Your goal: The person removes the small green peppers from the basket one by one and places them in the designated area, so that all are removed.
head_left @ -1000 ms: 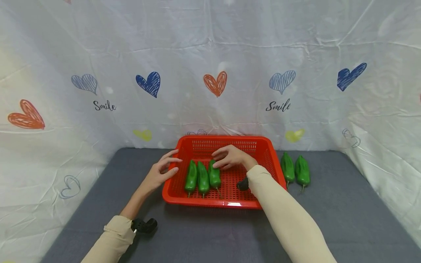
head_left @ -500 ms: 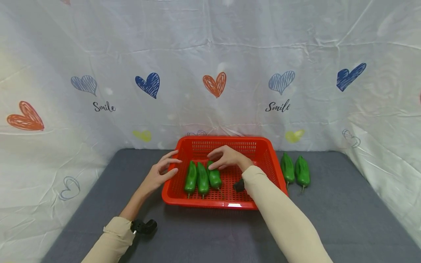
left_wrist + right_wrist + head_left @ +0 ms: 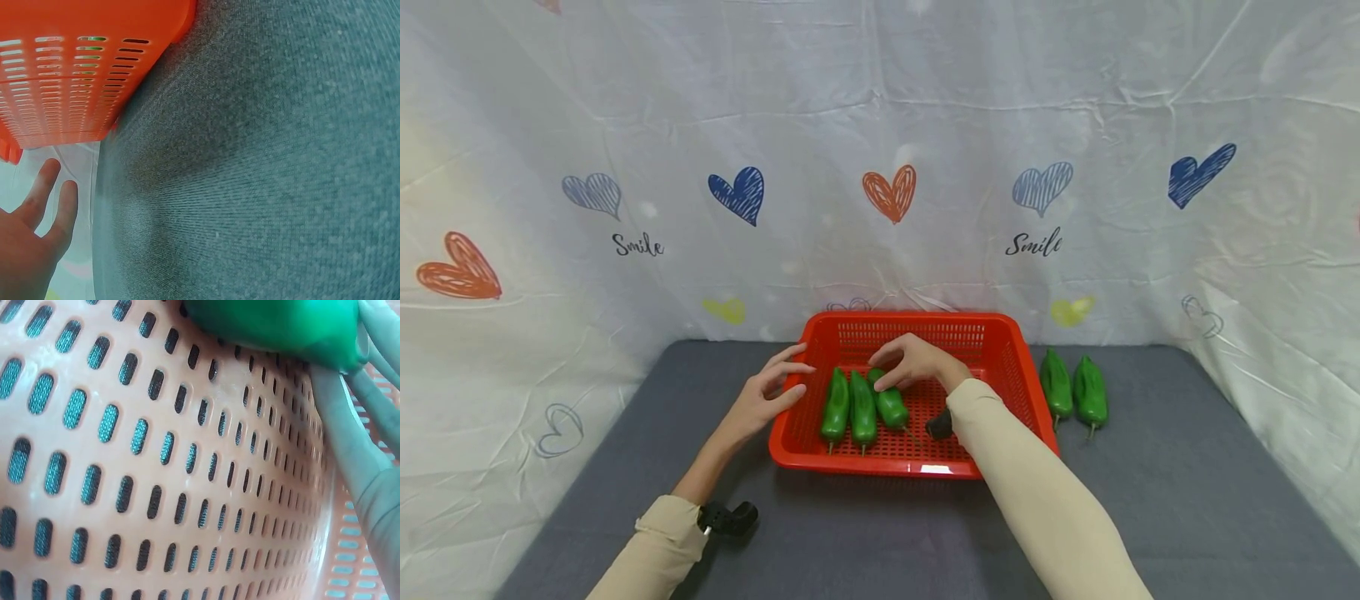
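Note:
A red slotted basket [image 3: 1000, 329] sits on a grey mat [image 3: 850, 533] and holds three green peppers side by side. My right hand [image 3: 877, 374] reaches into it and pinches the far end of the rightmost pepper [image 3: 892, 408], which lies tilted with that end toward the middle pepper [image 3: 862, 408]. The left pepper [image 3: 835, 408] lies beside them. My left hand [image 3: 805, 375] has straight fingers at the basket's left rim. The left wrist view shows that hand [image 3: 37, 212] beside the basket wall [image 3: 62, 75]. The right wrist view shows the pepper [image 3: 281, 325] on the basket floor [image 3: 156, 456].
Two more green peppers [image 3: 1056, 383] [image 3: 1088, 390] lie on the mat just right of the basket. A white cloth with hearts [image 3: 887, 192] closes the back and both sides. Black wrist cameras [image 3: 730, 517] [image 3: 938, 427] sit under both sleeves.
My right hand has moved a little left, and the rightmost pepper's far end has swung left with it toward the middle pepper. The left hand has stayed still.

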Action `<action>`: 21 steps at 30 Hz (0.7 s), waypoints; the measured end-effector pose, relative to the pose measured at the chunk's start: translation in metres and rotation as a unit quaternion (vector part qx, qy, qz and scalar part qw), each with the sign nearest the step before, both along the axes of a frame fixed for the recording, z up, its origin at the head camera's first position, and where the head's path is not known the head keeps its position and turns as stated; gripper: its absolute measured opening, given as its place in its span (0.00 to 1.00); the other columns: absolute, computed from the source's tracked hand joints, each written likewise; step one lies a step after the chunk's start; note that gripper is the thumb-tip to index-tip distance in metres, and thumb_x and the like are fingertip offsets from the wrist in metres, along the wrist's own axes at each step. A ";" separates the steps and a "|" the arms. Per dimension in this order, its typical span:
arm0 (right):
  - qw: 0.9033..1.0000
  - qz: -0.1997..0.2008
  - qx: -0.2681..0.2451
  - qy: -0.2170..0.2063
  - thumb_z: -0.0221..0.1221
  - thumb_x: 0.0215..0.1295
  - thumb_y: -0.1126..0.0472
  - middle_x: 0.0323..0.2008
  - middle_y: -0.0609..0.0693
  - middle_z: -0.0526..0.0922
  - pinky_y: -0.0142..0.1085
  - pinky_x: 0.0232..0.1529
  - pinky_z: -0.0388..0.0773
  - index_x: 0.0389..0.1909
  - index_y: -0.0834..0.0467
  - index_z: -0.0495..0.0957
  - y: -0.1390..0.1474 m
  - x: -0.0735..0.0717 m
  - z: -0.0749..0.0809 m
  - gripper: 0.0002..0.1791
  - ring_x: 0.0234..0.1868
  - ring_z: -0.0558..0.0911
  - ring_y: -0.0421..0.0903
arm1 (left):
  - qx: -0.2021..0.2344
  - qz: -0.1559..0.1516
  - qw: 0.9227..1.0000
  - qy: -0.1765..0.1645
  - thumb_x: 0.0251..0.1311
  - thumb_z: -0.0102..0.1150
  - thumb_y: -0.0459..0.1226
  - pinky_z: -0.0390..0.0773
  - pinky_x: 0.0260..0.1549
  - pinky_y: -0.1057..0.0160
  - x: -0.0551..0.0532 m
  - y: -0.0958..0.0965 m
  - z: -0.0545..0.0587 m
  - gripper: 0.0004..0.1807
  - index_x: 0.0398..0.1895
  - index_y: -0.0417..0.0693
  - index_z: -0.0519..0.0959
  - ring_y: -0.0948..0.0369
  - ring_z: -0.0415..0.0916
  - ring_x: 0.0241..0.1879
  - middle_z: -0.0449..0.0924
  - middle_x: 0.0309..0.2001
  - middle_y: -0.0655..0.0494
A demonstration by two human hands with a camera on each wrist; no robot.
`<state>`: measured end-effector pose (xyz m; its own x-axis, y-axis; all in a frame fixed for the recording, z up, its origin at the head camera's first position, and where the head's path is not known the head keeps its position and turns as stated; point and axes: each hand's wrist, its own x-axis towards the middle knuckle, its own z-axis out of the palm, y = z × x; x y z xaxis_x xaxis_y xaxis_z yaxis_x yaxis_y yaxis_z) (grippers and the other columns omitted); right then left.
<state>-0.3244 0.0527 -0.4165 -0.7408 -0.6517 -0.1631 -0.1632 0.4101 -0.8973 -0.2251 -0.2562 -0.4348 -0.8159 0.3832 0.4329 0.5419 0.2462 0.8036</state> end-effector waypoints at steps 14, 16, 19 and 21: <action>0.998 -0.028 -0.042 -0.037 0.70 0.62 0.69 0.52 0.58 0.84 0.43 0.46 0.82 0.57 0.68 0.81 0.008 0.005 -0.007 0.22 0.51 0.84 0.51 | 0.002 0.001 1.000 -0.007 0.70 0.56 0.26 0.57 0.63 0.31 0.000 0.000 0.000 0.17 0.61 0.37 0.78 0.46 0.55 0.73 0.57 0.76 0.44; 0.997 -0.033 -0.052 -0.049 0.70 0.62 0.69 0.51 0.58 0.85 0.44 0.46 0.82 0.56 0.68 0.82 0.009 0.005 -0.008 0.21 0.49 0.85 0.52 | 0.004 -0.001 1.000 -0.005 0.70 0.56 0.26 0.57 0.63 0.31 0.001 0.001 0.001 0.17 0.61 0.36 0.78 0.45 0.55 0.73 0.57 0.76 0.44; 0.995 -0.038 -0.064 -0.064 0.70 0.62 0.70 0.52 0.58 0.84 0.45 0.45 0.83 0.56 0.68 0.82 0.011 0.005 -0.008 0.20 0.47 0.85 0.52 | 0.005 -0.003 1.000 -0.004 0.70 0.56 0.25 0.57 0.62 0.31 0.001 0.001 0.002 0.17 0.61 0.36 0.77 0.45 0.55 0.73 0.57 0.76 0.43; 0.994 -0.038 -0.066 -0.072 0.69 0.63 0.69 0.53 0.57 0.83 0.46 0.45 0.83 0.56 0.67 0.82 0.012 0.005 -0.009 0.20 0.47 0.85 0.52 | 0.005 -0.002 1.000 -0.004 0.70 0.56 0.25 0.57 0.62 0.31 0.002 0.002 0.001 0.17 0.61 0.36 0.77 0.45 0.55 0.73 0.57 0.76 0.44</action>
<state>-0.3193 0.0645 -0.4253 -0.7644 -0.6171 -0.1870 -0.0023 0.2926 -0.9562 -0.2236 -0.2546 -0.4335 -0.8179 0.3824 0.4299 0.5361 0.2353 0.8107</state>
